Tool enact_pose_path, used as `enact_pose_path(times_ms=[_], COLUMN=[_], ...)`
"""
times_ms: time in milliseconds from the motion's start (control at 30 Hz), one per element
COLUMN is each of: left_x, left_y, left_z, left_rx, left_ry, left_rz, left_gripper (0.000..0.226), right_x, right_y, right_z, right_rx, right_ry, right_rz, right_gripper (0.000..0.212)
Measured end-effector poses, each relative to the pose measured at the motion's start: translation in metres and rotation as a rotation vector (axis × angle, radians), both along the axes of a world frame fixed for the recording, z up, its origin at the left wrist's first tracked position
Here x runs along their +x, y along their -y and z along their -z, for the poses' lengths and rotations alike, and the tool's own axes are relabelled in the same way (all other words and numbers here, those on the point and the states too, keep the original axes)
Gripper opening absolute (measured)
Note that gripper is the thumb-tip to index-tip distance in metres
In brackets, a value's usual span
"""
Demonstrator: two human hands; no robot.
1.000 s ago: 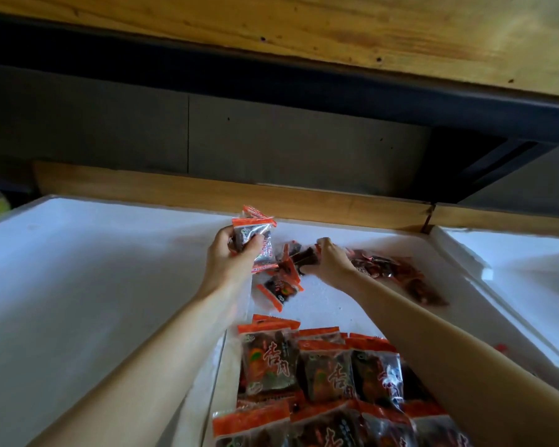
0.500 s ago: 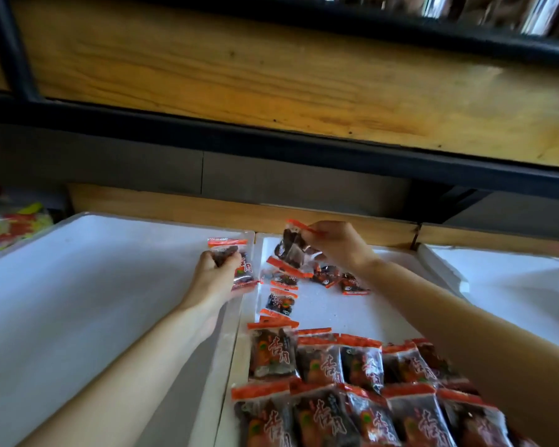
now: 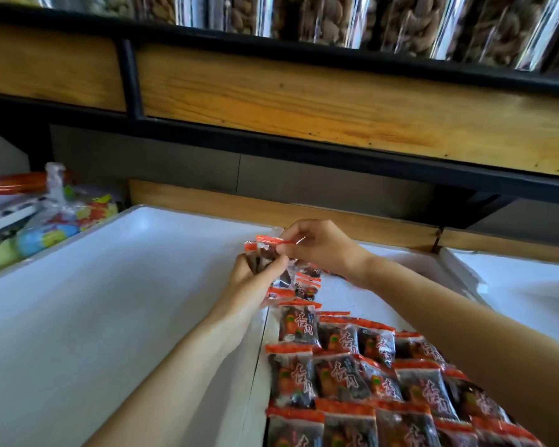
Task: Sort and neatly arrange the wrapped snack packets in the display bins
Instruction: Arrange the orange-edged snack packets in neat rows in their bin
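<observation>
Right hand has brought picked packet across to left hand, pinching orange edge. Left hand grips small stack; packet touching stack top. Stack growing; loose packets left under hands, neat rows beside left wrist.

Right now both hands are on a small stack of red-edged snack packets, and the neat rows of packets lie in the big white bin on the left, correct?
Not quite. The head view shows the rows of packets in the middle bin, right of the divider, not in the big left bin. The left hand and right hand do hold the small stack.
</observation>
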State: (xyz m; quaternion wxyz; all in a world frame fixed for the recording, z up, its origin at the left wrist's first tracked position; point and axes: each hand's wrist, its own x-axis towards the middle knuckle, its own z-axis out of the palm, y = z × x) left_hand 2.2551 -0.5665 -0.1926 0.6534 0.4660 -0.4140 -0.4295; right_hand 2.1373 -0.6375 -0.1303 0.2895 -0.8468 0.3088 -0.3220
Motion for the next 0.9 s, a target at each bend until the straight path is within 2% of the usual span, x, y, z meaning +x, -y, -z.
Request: enact_pose_path(times_ms=[133,200,267,367,500,567,633,733,833,900], left_x=[0.007,0.013,0.018,0.021,0.018,0.018,0.019,0.021,0.021,0.021], left_y=[0.000,0.002,0.003,0.006,0.010,0.011,0.011,0.009,0.006,0.003], left_z=[0.007,0.009,0.009,0.010,0.011,0.010,0.010,0.010,0.011,0.012], left_rx=[-0.013,-0.039,-0.066,-0.084,-0.089,-0.085,-0.080,-0.074,-0.056,-0.048], left_ry=[0.028,0.047,0.059,0.061,0.085,0.089,0.083,0.087,0.094,0.094], left_rz=[-0.071,-0.079,-0.077,-0.081,-0.064,-0.066,-0.069,-0.073,-0.071,-0.070], left_gripper=[0.039,0.037,0.036,0.035,0.036,0.036,0.037,0.038,0.039,0.039], right_x=[-0.006,-0.013,-0.020,-0.026,-0.020,-0.014,-0.010,-0.008,-0.008,-0.011], right_y=[0.036,0.064,0.086,0.100,0.112,0.118,0.126,0.131,0.124,0.124], right_z=[0.018,0.034,0.052,0.067,0.077,0.083,0.089,0.093,0.092,0.094], right_rx=[-0.031,-0.067,-0.006,0.013,0.040,0.053,0.033,0.015,0.043,0.066], right_ry=[-0.019,-0.127,-0.251,-0.474,-0.643,-0.730,-0.747,-0.746,-0.800,-0.820], right_rz=[0.088,0.219,0.274,0.234,0.213,0.240,0.275,0.298,0.352,0.341], right_gripper=[0.013,0.019,0.027,0.034,0.045,0.041,0.035,0.041,0.019,0.033])
